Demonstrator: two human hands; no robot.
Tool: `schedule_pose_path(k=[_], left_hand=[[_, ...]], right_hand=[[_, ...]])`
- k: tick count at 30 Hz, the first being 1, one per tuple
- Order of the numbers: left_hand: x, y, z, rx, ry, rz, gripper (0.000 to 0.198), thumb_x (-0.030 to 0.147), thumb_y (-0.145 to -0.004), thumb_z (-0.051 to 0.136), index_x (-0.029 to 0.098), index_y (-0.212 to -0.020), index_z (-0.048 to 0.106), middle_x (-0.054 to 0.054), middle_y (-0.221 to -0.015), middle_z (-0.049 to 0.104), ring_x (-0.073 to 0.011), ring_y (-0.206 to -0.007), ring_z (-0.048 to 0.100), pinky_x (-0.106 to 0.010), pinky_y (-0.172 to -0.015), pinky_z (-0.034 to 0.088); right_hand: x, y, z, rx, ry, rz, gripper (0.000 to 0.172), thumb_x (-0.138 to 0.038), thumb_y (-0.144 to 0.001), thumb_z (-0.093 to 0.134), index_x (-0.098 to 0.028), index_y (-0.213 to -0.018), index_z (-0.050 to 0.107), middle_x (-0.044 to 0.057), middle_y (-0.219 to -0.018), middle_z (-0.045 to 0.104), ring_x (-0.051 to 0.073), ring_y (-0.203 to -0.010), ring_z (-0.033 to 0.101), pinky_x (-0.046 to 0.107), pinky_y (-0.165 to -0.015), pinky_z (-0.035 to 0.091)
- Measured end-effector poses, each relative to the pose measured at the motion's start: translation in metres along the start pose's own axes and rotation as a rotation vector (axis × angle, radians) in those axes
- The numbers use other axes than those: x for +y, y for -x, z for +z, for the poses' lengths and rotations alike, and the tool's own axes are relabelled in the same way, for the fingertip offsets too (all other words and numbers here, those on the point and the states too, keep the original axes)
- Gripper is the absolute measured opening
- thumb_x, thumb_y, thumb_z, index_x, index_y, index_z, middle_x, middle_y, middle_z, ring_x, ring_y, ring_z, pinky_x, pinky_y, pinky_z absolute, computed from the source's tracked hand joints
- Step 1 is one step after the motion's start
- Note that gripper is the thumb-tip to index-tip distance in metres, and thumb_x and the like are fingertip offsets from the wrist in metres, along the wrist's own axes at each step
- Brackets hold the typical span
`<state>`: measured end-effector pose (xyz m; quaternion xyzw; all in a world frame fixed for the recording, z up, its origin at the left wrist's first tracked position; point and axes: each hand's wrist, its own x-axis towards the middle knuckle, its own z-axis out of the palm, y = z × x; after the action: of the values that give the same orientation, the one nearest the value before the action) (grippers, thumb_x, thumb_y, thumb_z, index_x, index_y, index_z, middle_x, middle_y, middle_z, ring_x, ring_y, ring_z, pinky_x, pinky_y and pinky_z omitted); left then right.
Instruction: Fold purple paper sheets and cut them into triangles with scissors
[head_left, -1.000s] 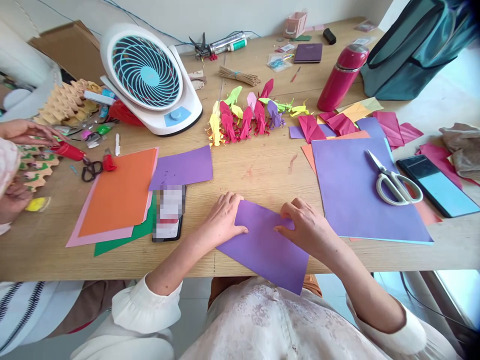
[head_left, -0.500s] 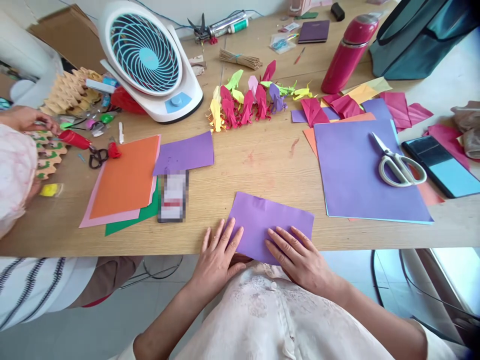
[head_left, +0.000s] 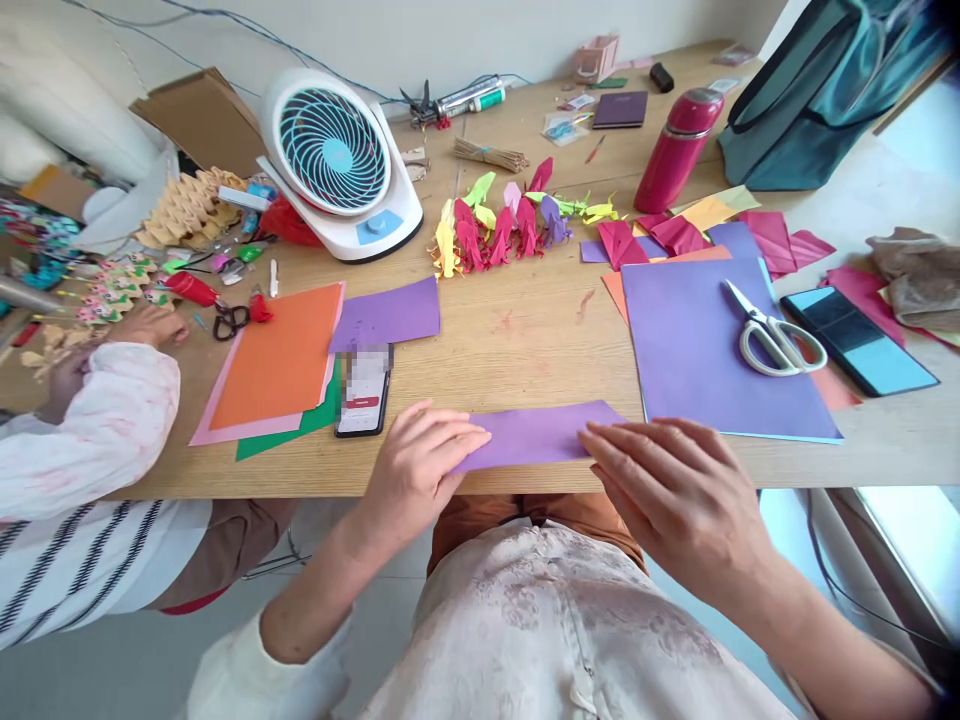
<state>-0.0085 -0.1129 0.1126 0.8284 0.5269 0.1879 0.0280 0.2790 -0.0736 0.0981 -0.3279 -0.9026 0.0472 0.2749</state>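
1. Table (head_left: 517, 345): wood top, runs full width of view.
2. Co-worker at far L: pinkish-white sleeve (head_left: 127, 400), forearm on table edge.
3. Teal bag (head_left: 799, 130): upright, back R.
4. Fan (head_left: 337, 155): white w/ blue grille, back L, face tilted up a bit.
5. Large purple sheet (head_left: 690, 350): flat, R of centre, light-blue edge showing under it.
6. Orange sheet (head_left: 274, 355): flat, L side, on pink & green sheets.
7. R hand (head_left: 679, 480): fingers straight, close tog., tips on R part of the narrow strip; thumb apart below, nothing gripped.
8. L hand (head_left: 424, 450): fingers tog., lying over strip's L end; thumb near lower edge, can't tell if pinching or just pressing.
9. Purple strip (head_left: 536, 432): long, narrow, at table's front edge, btwn the hands, both touching it.
10. Row of folded paper figures (head_left: 502, 240): yellow, crimson, green, purple etc., mid-table beyond strip.
11. Bottle (head_left: 675, 150): crimson, standing, near bag.
12. R phone (head_left: 862, 340): flat, beside large sheet.
13. L phone (head_left: 363, 405): flat, L of strip, screen partly blurred.
14. Scissors (head_left: 780, 345): white handles, blades tog., on large sheet.
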Motion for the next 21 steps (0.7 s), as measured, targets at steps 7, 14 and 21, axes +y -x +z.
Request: schedule_pose_path(k=[7,14,21], left_hand=[[0.006,-0.111,-0.070,-0.074,0.365,0.107,0.017,0.038,-0.094,0.064,0.029,-0.103,0.076,0.002,-0.097,0.076,-0.0199,-0.096,0.070,-0.039,-0.098,0.050],[-0.064,-0.100,-0.015,0.148,0.822,-0.398,0.039,0.053,-0.095,0.058,0.020,-0.112,0.071,-0.008,-0.106,0.076,-0.0215,-0.098,0.072,-0.039,-0.094,0.058],[-0.032,-0.077,0.053,-0.189,1.104,-0.485,0.055,0.058,-0.103,0.032,0.021,-0.096,0.073,-0.009,-0.089,0.077,-0.0230,-0.085,0.073,-0.040,-0.075,0.061]], right_hand=[[0.020,-0.052,-0.021,-0.038,-0.313,0.344,0.028,-0.042,-0.097,0.058,-0.023,-0.087,0.075,0.002,-0.067,0.069,0.017,-0.060,0.060,0.030,-0.058,0.044],[0.094,-0.041,0.045,0.102,-1.422,1.037,0.039,-0.053,-0.066,0.088,-0.022,-0.087,0.077,0.003,-0.076,0.076,0.017,-0.062,0.065,0.029,-0.059,0.055],[0.093,-0.037,0.072,0.188,-1.475,1.125,0.037,-0.052,-0.067,0.088,-0.021,-0.080,0.073,0.001,-0.074,0.075,0.015,-0.060,0.063,0.025,-0.057,0.053]])
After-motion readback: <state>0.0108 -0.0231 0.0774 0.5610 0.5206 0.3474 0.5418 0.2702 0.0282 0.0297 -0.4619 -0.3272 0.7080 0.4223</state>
